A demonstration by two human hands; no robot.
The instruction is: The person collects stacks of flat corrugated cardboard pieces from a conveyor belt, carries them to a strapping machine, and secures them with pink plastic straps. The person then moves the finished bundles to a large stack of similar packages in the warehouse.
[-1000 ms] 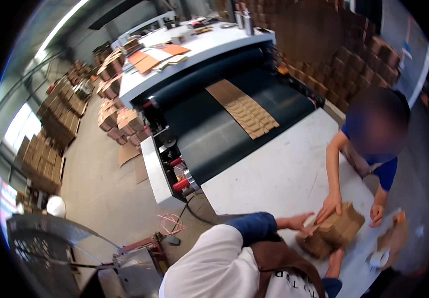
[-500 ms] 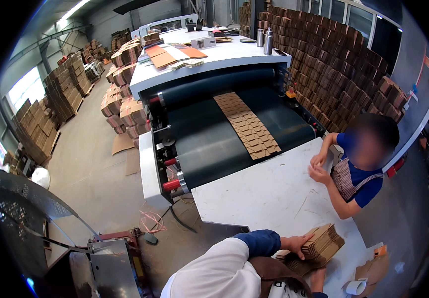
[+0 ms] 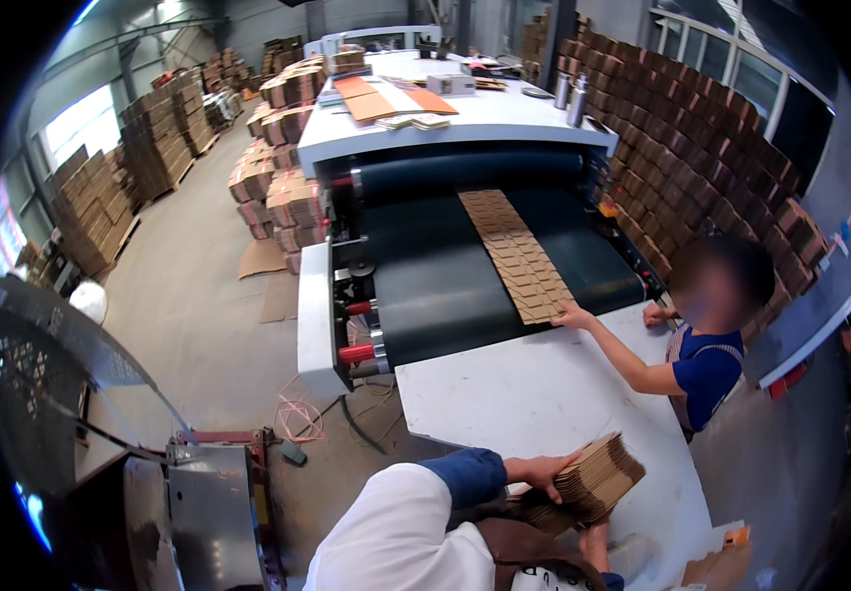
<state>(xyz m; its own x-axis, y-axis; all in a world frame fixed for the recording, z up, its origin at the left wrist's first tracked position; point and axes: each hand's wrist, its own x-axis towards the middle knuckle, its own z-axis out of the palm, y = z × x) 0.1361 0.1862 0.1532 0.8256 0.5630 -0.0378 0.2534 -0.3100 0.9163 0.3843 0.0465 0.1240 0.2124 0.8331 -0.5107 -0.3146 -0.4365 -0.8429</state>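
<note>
Cardboard fills this workshop view, and the nearest of it is a stack of flat brown cardboard blanks [image 3: 598, 478] held at the near edge of a white table [image 3: 534, 394], low in the picture. The person's left hand [image 3: 541, 471] comes in on a blue sleeve and lies curled over the stack's left end, fingers closed around the top sheets. The right hand [image 3: 595, 542] reaches up from below the stack; only the wrist and part of the palm show beneath the cardboard, so whether its fingers are closed cannot be told. The stack sits tilted, its right end raised, and partly over the table's near edge. Beyond the table, a dark conveyor belt [image 3: 445, 286] carries a line of overlapping cardboard pieces [image 3: 516, 254] toward the table. A co-worker in a blue shirt [image 3: 706, 369] stands at the table's right side, one hand [image 3: 573, 317] stretched out flat at the end of that line where belt meets table. Behind the machine, orange sheets [image 3: 391, 98] lie on a white top. Stacked cardboard bundles [image 3: 282, 187] stand on the floor to the left, and a long wall of brown stacks [image 3: 711, 158] runs along the right.
</note>
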